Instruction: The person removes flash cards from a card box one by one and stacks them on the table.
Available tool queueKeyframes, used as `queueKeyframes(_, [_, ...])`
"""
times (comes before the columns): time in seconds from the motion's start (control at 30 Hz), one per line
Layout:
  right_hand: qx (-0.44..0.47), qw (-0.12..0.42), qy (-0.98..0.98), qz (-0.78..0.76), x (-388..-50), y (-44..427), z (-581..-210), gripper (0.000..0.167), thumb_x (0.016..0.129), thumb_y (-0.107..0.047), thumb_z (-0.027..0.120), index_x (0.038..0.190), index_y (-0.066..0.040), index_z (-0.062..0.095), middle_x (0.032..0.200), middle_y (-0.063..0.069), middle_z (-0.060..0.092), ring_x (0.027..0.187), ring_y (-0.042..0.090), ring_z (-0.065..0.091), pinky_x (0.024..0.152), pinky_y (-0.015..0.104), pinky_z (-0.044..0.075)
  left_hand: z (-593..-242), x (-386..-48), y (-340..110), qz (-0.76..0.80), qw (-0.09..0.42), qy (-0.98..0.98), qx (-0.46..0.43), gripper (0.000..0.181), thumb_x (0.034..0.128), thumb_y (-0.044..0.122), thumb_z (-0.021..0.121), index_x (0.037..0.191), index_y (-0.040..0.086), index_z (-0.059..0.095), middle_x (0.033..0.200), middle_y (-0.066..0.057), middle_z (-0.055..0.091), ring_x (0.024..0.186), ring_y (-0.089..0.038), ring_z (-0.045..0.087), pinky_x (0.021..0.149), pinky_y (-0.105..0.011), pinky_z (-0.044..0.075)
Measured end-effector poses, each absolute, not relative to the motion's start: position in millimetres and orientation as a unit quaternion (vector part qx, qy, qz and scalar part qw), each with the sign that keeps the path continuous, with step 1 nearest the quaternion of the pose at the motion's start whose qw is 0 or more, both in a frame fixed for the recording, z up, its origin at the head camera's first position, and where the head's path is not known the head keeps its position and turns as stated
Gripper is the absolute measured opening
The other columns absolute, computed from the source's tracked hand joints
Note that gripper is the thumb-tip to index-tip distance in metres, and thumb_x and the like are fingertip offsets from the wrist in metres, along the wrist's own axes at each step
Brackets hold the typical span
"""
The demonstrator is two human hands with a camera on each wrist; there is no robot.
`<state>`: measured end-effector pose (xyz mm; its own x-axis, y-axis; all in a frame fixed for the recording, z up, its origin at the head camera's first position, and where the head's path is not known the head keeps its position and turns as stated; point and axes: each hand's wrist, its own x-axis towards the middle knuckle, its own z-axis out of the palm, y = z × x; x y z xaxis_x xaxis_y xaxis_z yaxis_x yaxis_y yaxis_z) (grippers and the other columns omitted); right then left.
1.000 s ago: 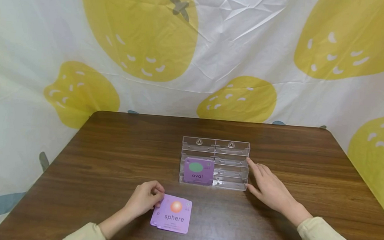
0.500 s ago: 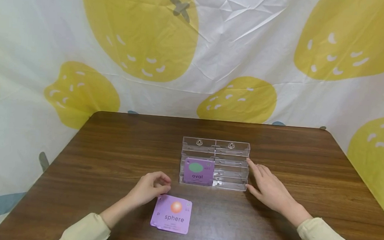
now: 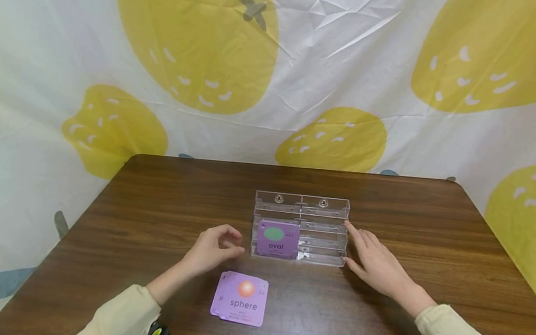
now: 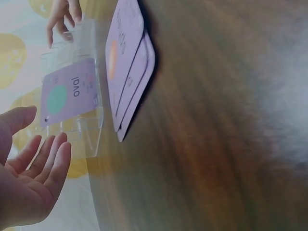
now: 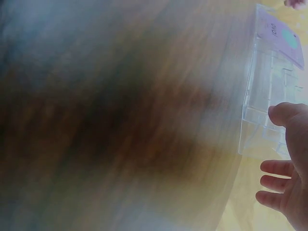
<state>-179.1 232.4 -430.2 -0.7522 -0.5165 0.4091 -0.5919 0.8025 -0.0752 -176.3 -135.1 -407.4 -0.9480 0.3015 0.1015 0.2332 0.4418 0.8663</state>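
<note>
A clear plastic card rack (image 3: 323,228) with two columns of tiered pockets stands mid-table. In its lower left pocket sits a purple card (image 3: 278,239) reading "oval" under a green ellipse. Nearer to me, purple cards (image 3: 242,299) lie overlapped, the top one reading "sphere" with an orange ball. My left hand (image 3: 211,248) hovers left of the rack, holding nothing, fingers loosely bent and thumb apart from them; the left wrist view shows the empty palm (image 4: 33,192). My right hand (image 3: 380,263) touches the rack's right side with fingertip and thumb, as the right wrist view (image 5: 288,154) also suggests.
The brown wooden table (image 3: 172,197) has rounded far corners. Behind it hangs a white cloth (image 3: 218,138) printed with yellow lemons. Dark wrist devices (image 3: 158,333) show at the sleeves.
My left hand has let go of the overlapped cards and moved forward and right, toward the rack's left side. The cards and the rack stay put. My right hand has not moved.
</note>
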Motion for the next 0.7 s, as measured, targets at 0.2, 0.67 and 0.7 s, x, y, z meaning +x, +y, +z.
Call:
queueKeyframes(0.2, [0.293,0.18,-0.934,0.102,-179,233,-430,0.078,0.078,-0.021,0.069,0.138,0.002,0.025,0.117,0.025,0.051,0.107,0.038,0.048,0.09,0.049,0.041,-402,-182,-129,0.474,-0.002,0.865,0.165,0.028,0.0745,0.01,0.073,0.098,-0.001,0.061,0.095,-0.014,0.066,0.076,-0.018,0.066,0.064,-0.026,0.052])
queueKeyframes(0.67, [0.296,0.181,-0.932,0.104,-179,232,-430,0.079,0.077,-0.02,0.07,0.139,0.002,0.025,0.115,0.025,0.052,0.107,0.037,0.048,0.09,0.048,0.041,-402,-195,-113,0.479,-0.056,0.86,0.167,0.029,0.0701,0.005,0.075,0.096,0.001,0.063,0.093,-0.011,0.067,0.076,-0.017,0.065,0.065,-0.025,0.052])
queueKeyframes(0.7, [0.296,0.181,-0.932,0.105,-179,232,-430,0.08,0.077,-0.02,0.07,0.138,0.003,0.025,0.115,0.025,0.052,0.106,0.037,0.048,0.09,0.049,0.041,-402,-196,-112,0.481,-0.059,0.858,0.168,0.029,0.07,0.005,0.075,0.096,0.0,0.063,0.093,-0.011,0.067,0.076,-0.018,0.065,0.066,-0.025,0.053])
